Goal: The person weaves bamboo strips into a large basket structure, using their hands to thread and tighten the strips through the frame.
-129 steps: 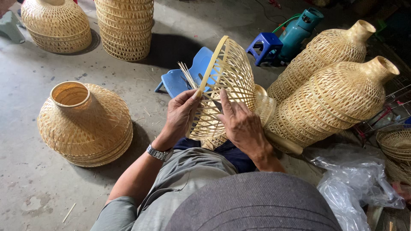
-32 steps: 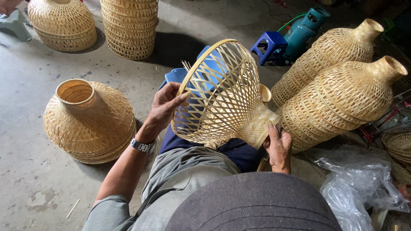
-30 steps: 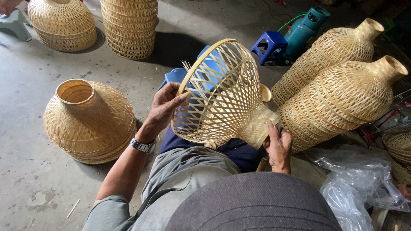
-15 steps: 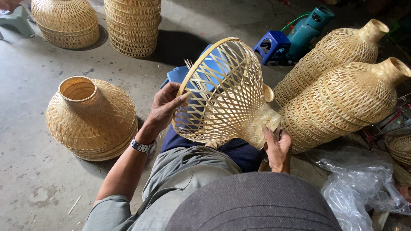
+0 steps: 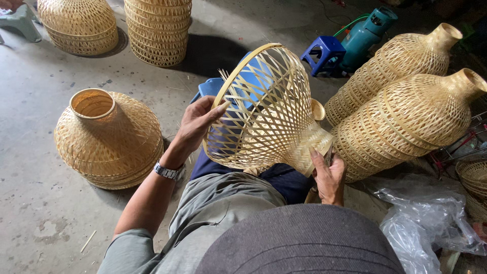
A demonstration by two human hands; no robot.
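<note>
Your left hand (image 5: 195, 124) grips the wide rim of the woven bamboo shade (image 5: 269, 111) over your lap; your right hand (image 5: 328, 175) clasps its narrow neck. Stacked shades (image 5: 109, 139) sit left across bare floor; bottle-shaped baskets (image 5: 406, 119) crowd close right.

Your hat (image 5: 299, 243) is blocking your lap and the base of your right hand (image 5: 328, 175). The woven shade (image 5: 266, 109) is covering your left hand's (image 5: 195, 124) fingertips. The picture's edges are cutting off the plastic bag (image 5: 431, 223) and the far baskets (image 5: 78, 23).
</note>
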